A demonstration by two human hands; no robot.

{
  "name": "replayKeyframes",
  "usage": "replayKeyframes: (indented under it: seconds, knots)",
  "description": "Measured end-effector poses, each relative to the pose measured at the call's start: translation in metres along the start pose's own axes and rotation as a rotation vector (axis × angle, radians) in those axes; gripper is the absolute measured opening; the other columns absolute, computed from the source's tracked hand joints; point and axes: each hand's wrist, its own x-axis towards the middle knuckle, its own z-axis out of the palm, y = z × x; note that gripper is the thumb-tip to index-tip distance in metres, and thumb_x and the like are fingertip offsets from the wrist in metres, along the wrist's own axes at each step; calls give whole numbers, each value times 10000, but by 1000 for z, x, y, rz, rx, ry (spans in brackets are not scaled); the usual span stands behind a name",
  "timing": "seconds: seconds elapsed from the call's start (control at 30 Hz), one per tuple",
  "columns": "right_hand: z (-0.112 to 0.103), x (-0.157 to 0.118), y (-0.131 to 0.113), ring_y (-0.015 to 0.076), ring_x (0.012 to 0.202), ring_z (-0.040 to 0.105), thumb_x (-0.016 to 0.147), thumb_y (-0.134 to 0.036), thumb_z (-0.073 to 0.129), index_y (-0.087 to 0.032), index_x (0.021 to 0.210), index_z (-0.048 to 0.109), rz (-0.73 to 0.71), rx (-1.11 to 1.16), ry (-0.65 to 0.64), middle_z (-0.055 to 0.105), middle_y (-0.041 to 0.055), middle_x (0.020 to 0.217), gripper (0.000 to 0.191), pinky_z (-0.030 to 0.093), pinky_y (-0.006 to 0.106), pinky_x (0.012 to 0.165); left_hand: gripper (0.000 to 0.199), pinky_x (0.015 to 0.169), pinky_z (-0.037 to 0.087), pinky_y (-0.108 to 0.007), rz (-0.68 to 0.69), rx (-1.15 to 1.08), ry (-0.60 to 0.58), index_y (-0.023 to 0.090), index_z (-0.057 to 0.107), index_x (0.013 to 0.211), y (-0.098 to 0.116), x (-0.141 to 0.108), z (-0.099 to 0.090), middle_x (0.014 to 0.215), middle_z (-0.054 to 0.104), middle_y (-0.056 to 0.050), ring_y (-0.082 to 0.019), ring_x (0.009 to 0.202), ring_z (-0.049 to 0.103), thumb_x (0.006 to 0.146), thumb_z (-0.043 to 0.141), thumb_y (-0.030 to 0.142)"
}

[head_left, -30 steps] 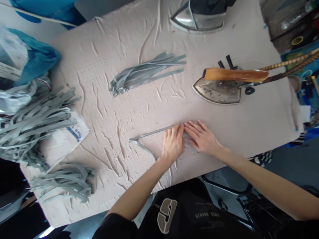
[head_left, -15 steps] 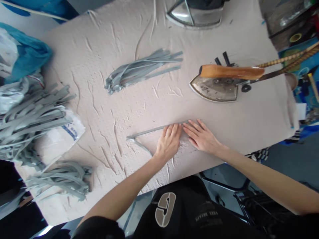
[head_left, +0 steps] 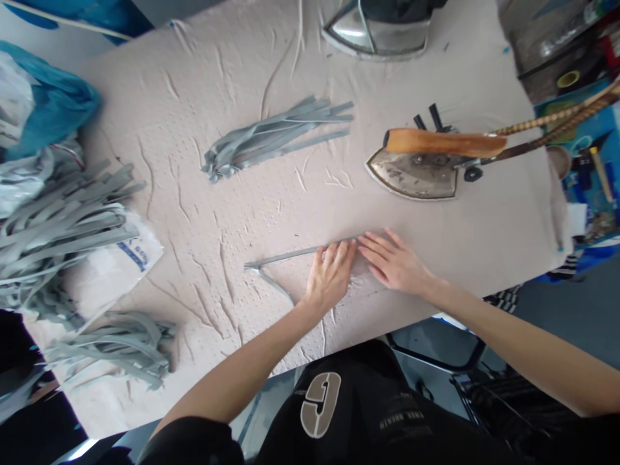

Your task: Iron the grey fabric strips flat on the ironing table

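A narrow grey fabric strip lies along the covered table, with a thin tail curling off its left end toward me. My left hand is closed on the strip near its middle, its fingers bent and pressed together. Just beside it, my right hand lies flat with fingers stretched out over the strip's right part, which it mostly hides. Beyond my right hand, an iron with a wooden handle rests on the cloth. A bundle of grey strips lies farther back.
The wrinkled beige cloth covers the table. On the left are a large heap of grey strips, a smaller pile and a plastic bag. A second iron sits at the far edge. Cords run right from the nearer iron.
The view has shifted slightly. My right hand's fingers have moved a little over the strip; my left hand stays in place on it.
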Motion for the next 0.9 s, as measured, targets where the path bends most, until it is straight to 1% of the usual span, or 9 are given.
replayKeyframes:
  seconds: [0.1,0.17,0.23,0.33,0.43,0.53,0.7,0.8,0.9]
  knots:
    - [-44,20,31,251,1362,544,970,-212,500,-190,1318,648,45,-70,161,662,99,1383,378,367,520,1203,607,1131,418,-491,-9,25,-8,116,355,1590,2,0,0,1520,520,-144,-299,1345,482,989,401,178]
    - [-82,41,55,268,1307,565,961,-270,535,-190,1289,652,197,-167,216,669,117,1344,358,391,519,1168,626,1133,419,-492,-18,31,-22,141,351,1597,4,0,0,1530,509,-138,-299,1349,478,975,416,165]
    - [-115,63,77,341,1350,502,935,-375,610,-129,1419,556,393,-267,95,580,208,1429,545,398,545,1114,645,1130,424,-496,-25,31,-32,152,342,1603,5,1,0,1539,497,-138,-300,1352,475,964,432,159]
    - [-141,92,103,387,1266,555,903,-529,652,-42,1485,449,651,-297,-181,606,294,1330,785,424,510,982,648,1117,437,-504,-26,31,-28,132,338,1601,6,1,-1,1538,495,-140,-303,1341,477,961,438,163]
    - [-142,107,121,382,1151,629,858,-647,624,28,1436,455,890,-261,-349,656,285,1189,905,411,431,833,653,1110,441,-503,-25,23,-19,132,340,1599,5,2,-1,1531,500,-137,-303,1342,474,956,448,161]
    - [-138,103,122,376,1102,648,817,-681,635,54,1425,457,909,-251,-376,666,282,1147,970,389,406,782,658,1114,433,-498,-30,6,-11,149,343,1600,4,2,1,1525,504,-137,-304,1349,469,953,460,165]
    - [-139,68,85,323,1039,675,812,-567,707,-39,1551,375,816,-122,-422,708,239,1150,967,437,367,777,633,1106,433,-496,-13,-9,26,117,348,1595,4,1,5,1520,510,-148,-308,1340,470,969,431,163]
    - [-136,51,56,321,915,696,789,-563,692,-114,1613,275,853,-116,-535,750,162,1036,1027,447,365,706,616,1110,427,-490,-12,-8,32,117,351,1595,4,0,6,1527,509,-145,-300,1348,469,981,386,143]
    - [-129,45,36,355,846,703,808,-578,625,-123,1623,244,817,-206,-634,755,179,991,1008,417,377,662,612,1119,418,-481,-10,-6,28,128,346,1600,4,0,5,1532,509,-134,-290,1356,474,989,352,134]
